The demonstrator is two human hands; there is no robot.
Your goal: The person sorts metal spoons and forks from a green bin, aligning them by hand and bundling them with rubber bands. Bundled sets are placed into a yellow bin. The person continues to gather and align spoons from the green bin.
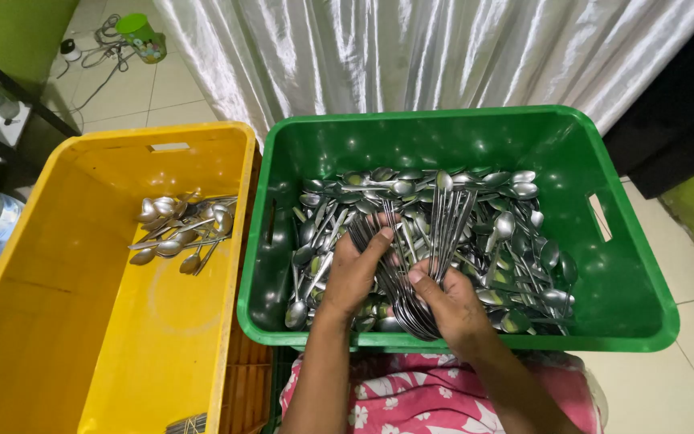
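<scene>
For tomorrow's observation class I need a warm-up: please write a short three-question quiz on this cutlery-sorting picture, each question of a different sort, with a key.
1. True or false: the yellow crate holds more spoons than the green crate.
2. Multiple choice: the bundle of forks is held by A) the left hand alone, B) the right hand alone, C) both hands.
3. Fill in: the small pile of spoons lies in the ______ crate.

Key
1. False: the green crate holds far more.
2. C
3. yellow
</scene>
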